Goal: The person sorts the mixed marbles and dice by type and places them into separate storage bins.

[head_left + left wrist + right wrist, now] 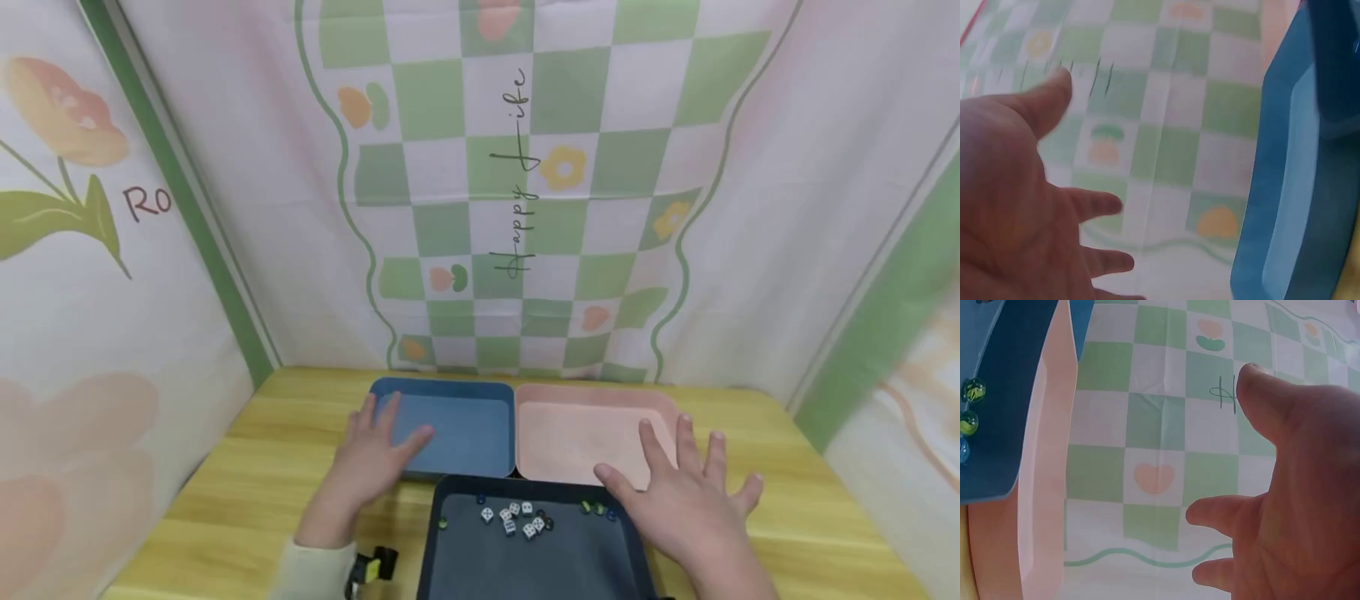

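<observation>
My left hand (369,458) is held with spread fingers at the left side of the blue tray (457,429), holding nothing; the left wrist view shows the same hand (1016,200) with its fingers apart. My right hand (690,500), fingers also spread and holding nothing, is over the right part of the pink tray (585,433) and the dark tray's upper right corner. In the dark tray (555,567) lie several white dice (513,508) and glass marbles (599,507). Green and blue marbles (974,390) show in the right wrist view beside the spread right hand (1304,487).
The blue and pink trays stand side by side on the yellow wood-patterned table (262,458), behind the dark tray. A black object with a yellow part (372,568) is near my left sleeve. A checkered cloth (502,208) hangs behind the table, with printed cloth at both sides.
</observation>
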